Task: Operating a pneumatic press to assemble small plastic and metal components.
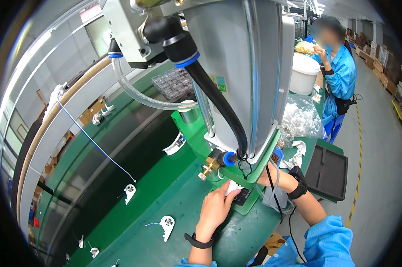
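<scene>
White piece (232, 187) beside press edge (246, 183)

Right hand (264, 178) partly hidden behind the green bracket (265, 160), grey cylinder (227, 49) cut off above

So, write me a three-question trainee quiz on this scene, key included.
1. What does the bare left hand hold at the tall grey machine?
2. True or false: the black rectangular tray lies to the left of that hand.
3. Fill in: the co-worker beside the round white bucket wears a ___ top.

Key:
1. A small white part.
2. False; the black rectangular tray lies to its right.
3. Blue.
</scene>
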### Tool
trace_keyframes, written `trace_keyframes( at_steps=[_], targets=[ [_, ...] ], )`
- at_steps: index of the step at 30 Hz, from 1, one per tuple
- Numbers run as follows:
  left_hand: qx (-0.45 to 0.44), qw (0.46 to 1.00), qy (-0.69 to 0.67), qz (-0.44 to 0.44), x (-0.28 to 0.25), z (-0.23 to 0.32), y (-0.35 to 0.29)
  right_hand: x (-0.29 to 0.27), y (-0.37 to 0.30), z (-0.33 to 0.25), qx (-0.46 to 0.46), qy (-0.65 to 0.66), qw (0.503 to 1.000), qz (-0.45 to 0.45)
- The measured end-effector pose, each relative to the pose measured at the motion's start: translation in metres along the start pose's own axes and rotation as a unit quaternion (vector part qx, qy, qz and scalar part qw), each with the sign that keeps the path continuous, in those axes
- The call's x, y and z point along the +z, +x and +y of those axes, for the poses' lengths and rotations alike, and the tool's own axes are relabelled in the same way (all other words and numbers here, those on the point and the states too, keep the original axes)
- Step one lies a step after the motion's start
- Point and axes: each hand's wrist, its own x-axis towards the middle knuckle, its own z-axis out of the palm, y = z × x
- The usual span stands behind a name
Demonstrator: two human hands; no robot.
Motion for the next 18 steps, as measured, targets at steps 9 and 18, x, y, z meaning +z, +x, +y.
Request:
trace_keyframes(
  at_steps=[9,18],
  targets=[
    [-0.050,0.995,0.061,-0.061,-0.007,0.005,-0.002,0.012,-0.074,0.013,0.135,-0.163,0.938,0.274],
    [-0.011,0.999,0.028,0.012,-0.003,0.005,-0.003,0.012,-0.057,0.027,0.069,-0.229,0.925,0.297]
  ],
)
